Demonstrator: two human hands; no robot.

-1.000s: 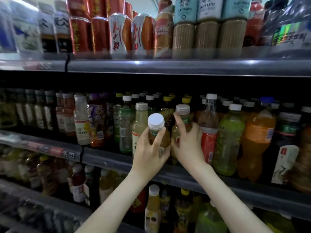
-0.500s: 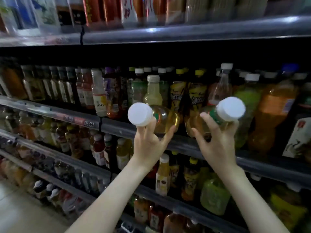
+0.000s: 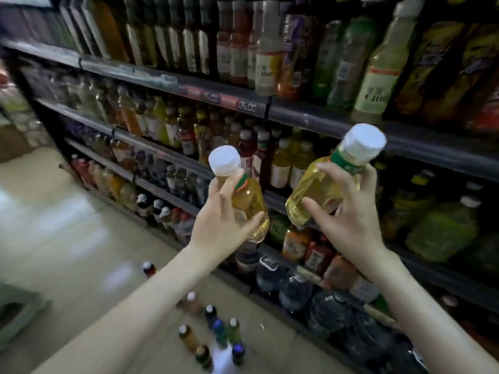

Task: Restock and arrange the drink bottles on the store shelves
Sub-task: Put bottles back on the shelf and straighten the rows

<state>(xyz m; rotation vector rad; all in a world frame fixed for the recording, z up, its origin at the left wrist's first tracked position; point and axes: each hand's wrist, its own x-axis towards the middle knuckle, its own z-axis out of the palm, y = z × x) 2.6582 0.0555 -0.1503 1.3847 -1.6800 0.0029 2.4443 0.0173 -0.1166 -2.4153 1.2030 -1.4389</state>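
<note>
My left hand (image 3: 222,225) grips a yellow drink bottle (image 3: 244,197) with a white cap and a green-and-red neck band, tilted with its cap toward me. My right hand (image 3: 348,222) grips a second yellow bottle (image 3: 324,184) with a white cap and green band, also tilted. Both bottles hang in the air in front of the shelves, clear of the shelf rail (image 3: 305,114). The shelves behind hold rows of upright drink bottles.
Several loose bottles (image 3: 213,333) stand on the tiled floor (image 3: 67,238) below my arms. The lowest shelf holds large dark bottles (image 3: 318,298). A grey step or crate edge (image 3: 19,311) sits at the far left. The view is blurred.
Both hands have pulled a yellow bottle off the middle shelf and drawn it back and down. My view has dropped toward the lower shelves and the floor.
</note>
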